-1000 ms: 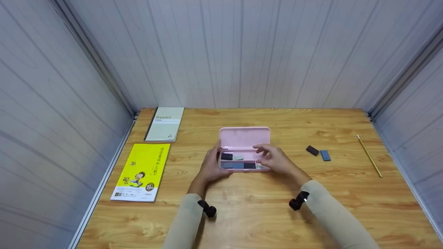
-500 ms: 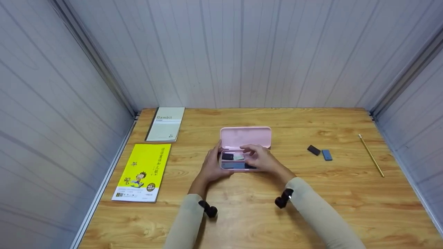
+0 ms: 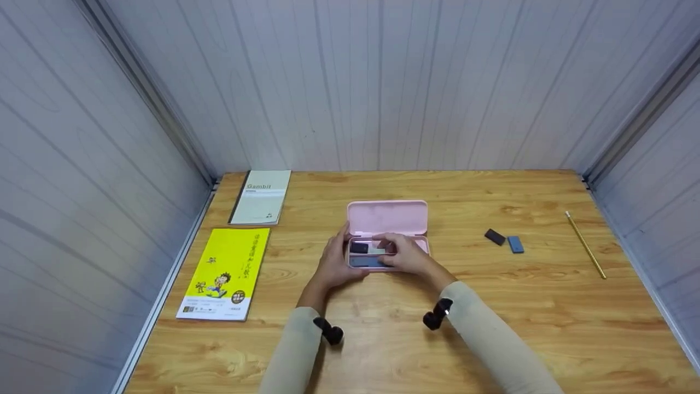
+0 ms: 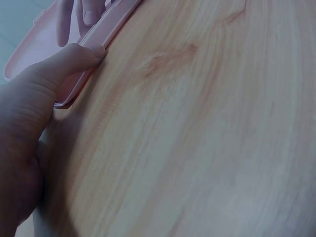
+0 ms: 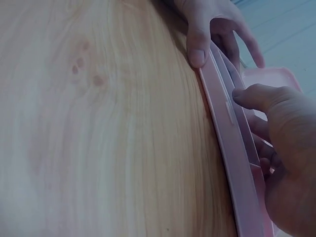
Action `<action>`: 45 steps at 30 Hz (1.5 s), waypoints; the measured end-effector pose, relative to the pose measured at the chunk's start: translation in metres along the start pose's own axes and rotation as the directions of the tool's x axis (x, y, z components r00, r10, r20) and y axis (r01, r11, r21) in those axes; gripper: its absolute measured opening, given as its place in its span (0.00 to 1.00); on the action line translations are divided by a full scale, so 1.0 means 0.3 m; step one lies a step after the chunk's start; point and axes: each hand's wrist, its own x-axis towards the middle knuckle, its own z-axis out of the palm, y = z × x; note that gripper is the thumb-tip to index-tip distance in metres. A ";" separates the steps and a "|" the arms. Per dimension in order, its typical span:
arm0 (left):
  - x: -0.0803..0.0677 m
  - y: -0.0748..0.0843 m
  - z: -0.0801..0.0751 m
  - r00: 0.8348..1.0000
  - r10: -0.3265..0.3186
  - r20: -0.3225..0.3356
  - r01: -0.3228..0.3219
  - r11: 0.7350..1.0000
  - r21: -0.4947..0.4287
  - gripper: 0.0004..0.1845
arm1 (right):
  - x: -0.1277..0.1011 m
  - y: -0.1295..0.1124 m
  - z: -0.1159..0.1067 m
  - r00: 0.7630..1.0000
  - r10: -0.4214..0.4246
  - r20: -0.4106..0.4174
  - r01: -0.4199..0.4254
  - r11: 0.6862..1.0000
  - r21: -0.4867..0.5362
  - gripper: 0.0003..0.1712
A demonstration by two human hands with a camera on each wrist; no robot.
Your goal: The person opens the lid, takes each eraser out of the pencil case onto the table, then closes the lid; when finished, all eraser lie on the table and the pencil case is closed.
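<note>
An open pink pencil case (image 3: pixel 386 218) lies on the table, its lid tipped back. My left hand (image 3: pixel 332 260) grips its left end, thumb (image 4: pixel 81 55) along the front wall. My right hand (image 3: pixel 407 254) reaches in from the right, thumb (image 5: pixel 252 96) over the front compartment, other fingers bent into the back one. Thumb and fingers stand apart, with nothing seen between them. Under and beside them lie a dark eraser (image 3: pixel 359 248), a whitish one (image 3: pixel 375 249) and a blue-grey block (image 3: pixel 363 262) in the front compartment. The right hand hides the front compartment's right part.
A black eraser (image 3: pixel 495 237) and a blue eraser (image 3: pixel 515 244) lie right of the case. Farther right is a gold pencil (image 3: pixel 585 245). At the left lie a yellow book (image 3: pixel 227 268) and a Gambit notebook (image 3: pixel 261 198). Walls (image 3: pixel 350 82) enclose the table.
My right hand has moved left along the case, and its thumb and fingers have come down over the middle of the compartments. My left hand has stayed at the left end.
</note>
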 end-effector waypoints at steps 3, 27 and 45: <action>0.000 0.000 -0.002 1.000 -0.026 0.006 0.026 1.000 -0.008 0.74 | 0.003 0.002 0.008 0.999 -0.028 -0.016 0.028 1.000 -0.008 0.29; -0.003 0.000 0.002 1.000 -0.024 0.001 0.024 1.000 -0.008 0.74 | 0.033 0.071 0.051 0.990 -0.087 -0.108 0.081 0.995 -0.052 0.20; -0.001 0.007 -0.001 0.999 -0.033 0.004 0.033 0.999 -0.018 0.74 | 0.019 0.041 0.034 0.964 -0.023 -0.265 0.103 0.950 0.293 0.25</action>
